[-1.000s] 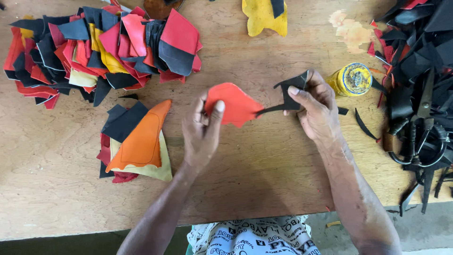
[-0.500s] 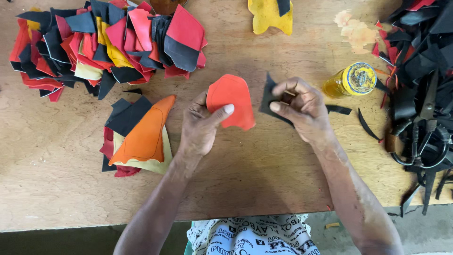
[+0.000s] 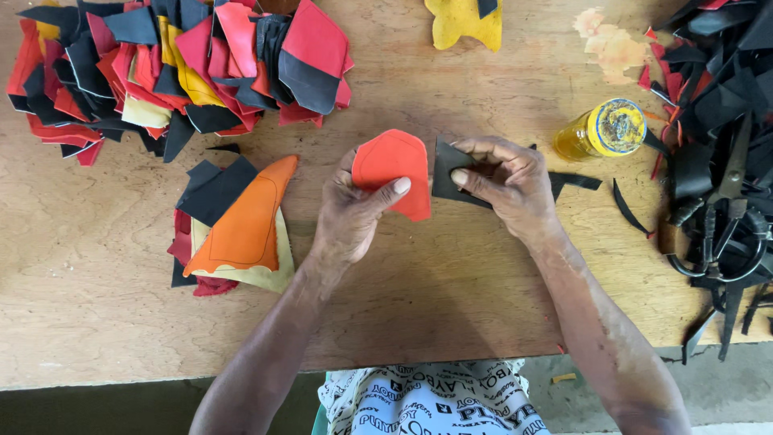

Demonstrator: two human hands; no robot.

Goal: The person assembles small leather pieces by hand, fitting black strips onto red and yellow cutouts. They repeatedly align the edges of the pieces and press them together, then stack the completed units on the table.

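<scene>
Head view, looking down on the wooden worktop (image 3: 483, 290). My left hand (image 3: 354, 213) has its grip closed on a rounded red-orange leather piece (image 3: 392, 165), thumb pressed across its lower face, holding it just above the board at the centre. My right hand (image 3: 503, 181) pinches a flat black leather piece (image 3: 448, 173) between thumb and fingers; its left edge sits just beside the red-orange piece, and I cannot tell whether the two edges touch. To the left lies a small stack of cut pieces topped by a pointed orange leather shape (image 3: 245, 217) over black, cream and red layers. Along the far-left edge spreads a large heap of red, black and yellow leather pieces (image 3: 177, 68). A yellow leather cutout (image 3: 467, 22) lies at the far edge. Right of my right hand lies a tilted yellow glue jar (image 3: 604, 129), open mouth showing. At the far right, a pile of black leather scraps and strips (image 3: 717, 89) carries a pair of dark metal scissors (image 3: 721, 217).
</scene>
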